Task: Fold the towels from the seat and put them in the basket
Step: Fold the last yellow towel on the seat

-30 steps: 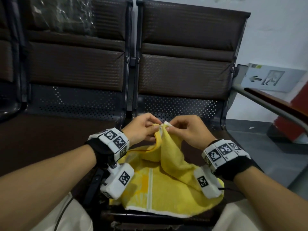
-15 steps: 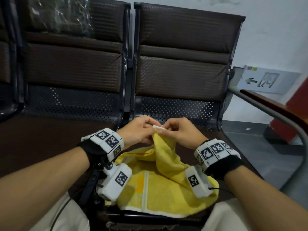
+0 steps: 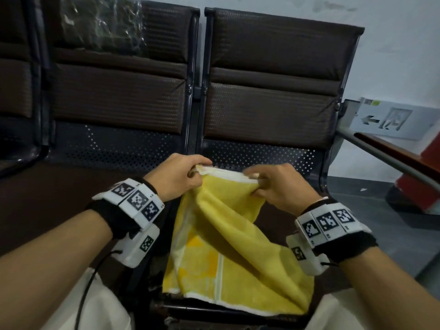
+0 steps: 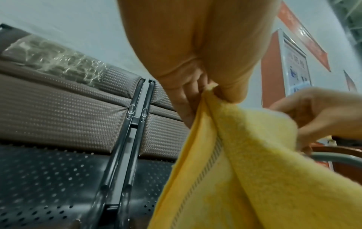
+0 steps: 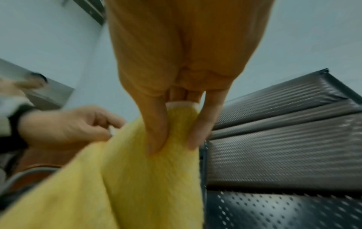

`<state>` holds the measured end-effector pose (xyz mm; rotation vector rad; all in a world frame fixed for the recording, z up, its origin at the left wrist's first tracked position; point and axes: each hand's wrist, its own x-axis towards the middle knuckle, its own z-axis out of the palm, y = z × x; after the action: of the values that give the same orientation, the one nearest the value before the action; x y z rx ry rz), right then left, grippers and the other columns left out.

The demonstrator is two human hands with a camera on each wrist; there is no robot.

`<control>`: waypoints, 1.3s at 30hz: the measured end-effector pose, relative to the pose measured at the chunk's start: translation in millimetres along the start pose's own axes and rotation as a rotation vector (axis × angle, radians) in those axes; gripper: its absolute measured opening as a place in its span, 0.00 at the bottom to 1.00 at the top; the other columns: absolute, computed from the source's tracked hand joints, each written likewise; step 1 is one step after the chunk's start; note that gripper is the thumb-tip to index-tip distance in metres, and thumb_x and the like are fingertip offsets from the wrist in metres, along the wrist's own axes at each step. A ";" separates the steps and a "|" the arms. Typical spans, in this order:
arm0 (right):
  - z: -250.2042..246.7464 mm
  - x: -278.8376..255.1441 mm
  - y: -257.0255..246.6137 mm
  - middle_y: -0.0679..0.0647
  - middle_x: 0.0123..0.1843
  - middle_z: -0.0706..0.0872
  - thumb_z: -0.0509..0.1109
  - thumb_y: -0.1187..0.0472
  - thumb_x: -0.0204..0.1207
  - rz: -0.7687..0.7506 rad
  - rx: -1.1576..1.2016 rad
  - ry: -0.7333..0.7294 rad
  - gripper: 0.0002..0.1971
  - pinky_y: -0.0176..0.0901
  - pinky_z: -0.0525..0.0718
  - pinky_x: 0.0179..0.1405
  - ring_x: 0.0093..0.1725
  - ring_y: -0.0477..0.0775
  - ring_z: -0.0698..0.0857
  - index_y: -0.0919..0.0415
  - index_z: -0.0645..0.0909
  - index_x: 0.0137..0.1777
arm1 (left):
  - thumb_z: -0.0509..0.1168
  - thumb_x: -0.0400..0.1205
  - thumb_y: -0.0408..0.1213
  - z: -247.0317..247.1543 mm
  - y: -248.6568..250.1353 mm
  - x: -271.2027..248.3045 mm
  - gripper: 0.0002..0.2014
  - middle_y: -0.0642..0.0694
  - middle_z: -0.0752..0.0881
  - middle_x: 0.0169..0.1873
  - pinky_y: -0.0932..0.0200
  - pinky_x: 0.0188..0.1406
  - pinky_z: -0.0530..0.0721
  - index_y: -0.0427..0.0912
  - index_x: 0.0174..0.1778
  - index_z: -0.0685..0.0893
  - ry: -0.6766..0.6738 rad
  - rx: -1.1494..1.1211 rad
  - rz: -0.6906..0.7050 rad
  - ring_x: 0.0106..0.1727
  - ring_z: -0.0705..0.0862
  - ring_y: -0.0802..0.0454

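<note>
Pale wall runs behind a row of dark brown padded seats, three backrests showing in the head view, each above a perforated metal panel. Clear plastic wrap covers the top of the middle backrest. One metal armrest slants at the right, below one grey arrow sign. One yellow towel with white edging drapes from the two hands down onto the front of the right seat, its lower edge lying at the seat's front rim. Left hand pinches one end of the raised white edge, fingers curled round it. Right hand pinches the other end, thumb and fingers closed on the cloth; the edge stretches between them
</note>
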<state>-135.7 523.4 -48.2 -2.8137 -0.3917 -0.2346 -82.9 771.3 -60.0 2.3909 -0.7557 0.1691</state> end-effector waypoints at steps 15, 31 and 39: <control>-24.0 -46.8 -19.0 0.47 0.50 0.85 0.67 0.64 0.76 -0.082 -0.419 -0.090 0.16 0.45 0.73 0.46 0.51 0.52 0.84 0.46 0.76 0.61 | 0.62 0.75 0.32 -4.6 32.0 -18.3 0.13 0.56 0.82 0.37 0.54 0.42 0.81 0.47 0.54 0.85 0.139 0.041 0.154 0.41 0.83 0.49; -36.0 -56.0 -7.2 0.56 0.53 0.76 0.82 0.62 0.64 -0.229 -0.186 0.248 0.10 0.46 0.79 0.47 0.53 0.55 0.73 0.60 0.87 0.43 | 0.60 0.78 0.33 7.0 35.3 -14.3 0.09 0.55 0.83 0.43 0.49 0.45 0.82 0.45 0.52 0.81 0.184 -0.017 0.171 0.44 0.83 0.51; -50.1 -56.0 1.6 0.44 0.37 0.80 0.74 0.65 0.73 0.136 0.384 0.280 0.14 0.32 0.77 0.34 0.35 0.46 0.80 0.51 0.71 0.47 | 0.58 0.81 0.33 -11.6 62.9 -19.1 0.06 0.39 0.84 0.34 0.53 0.28 0.75 0.48 0.46 0.79 0.153 -0.189 0.033 0.31 0.80 0.46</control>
<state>-194.4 493.1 -12.4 -2.3753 -0.1597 -0.4626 -133.1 746.7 -23.4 2.1608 -0.7076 0.2781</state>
